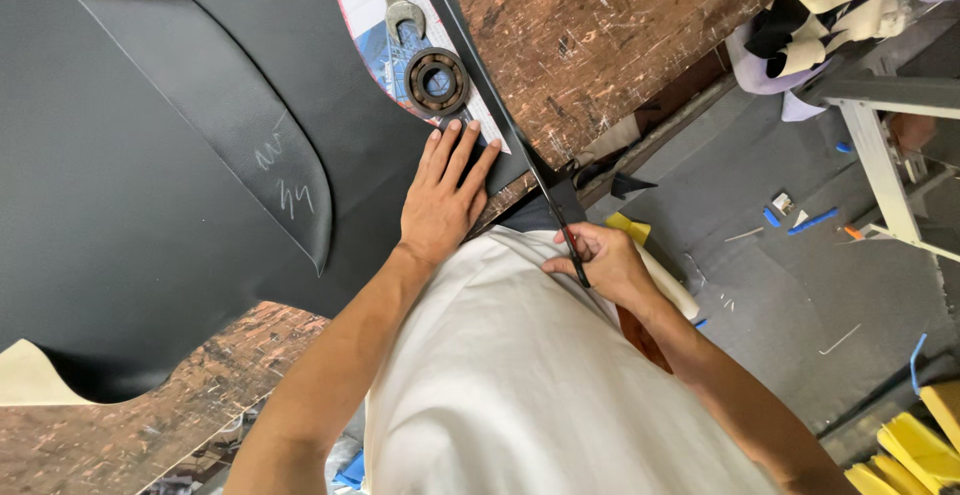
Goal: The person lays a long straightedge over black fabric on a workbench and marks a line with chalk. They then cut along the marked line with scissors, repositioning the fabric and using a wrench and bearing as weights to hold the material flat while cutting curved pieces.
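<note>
Black sheet: large sheet of black leather-like material (150, 205) spread over most of the worn brown wooden worktop (600, 35), reaching its near edge by the person's body.
Scissors: long dark-bladed scissors (545, 190) lying along the sheet's right edge, near the worktop's near right corner, tips pointing away from the person.
Right hand: right hand (600, 260) clenched around the scissor handles, just off the worktop's near edge.
Left hand: left hand (447, 195) released, pressed flat on the sheet, fingers spread, fingertips at a printed paper pattern.
Paper pattern: curved printed paper piece (365, 15) on the sheet, near the right edge.
Weights: round metal bearing (437, 81) and steel open-end spanner (398, 5) resting on the paper.
Cut piece: curved black offcut with chalk marks (230, 125) lying on the sheet, left of the hand.
</note>
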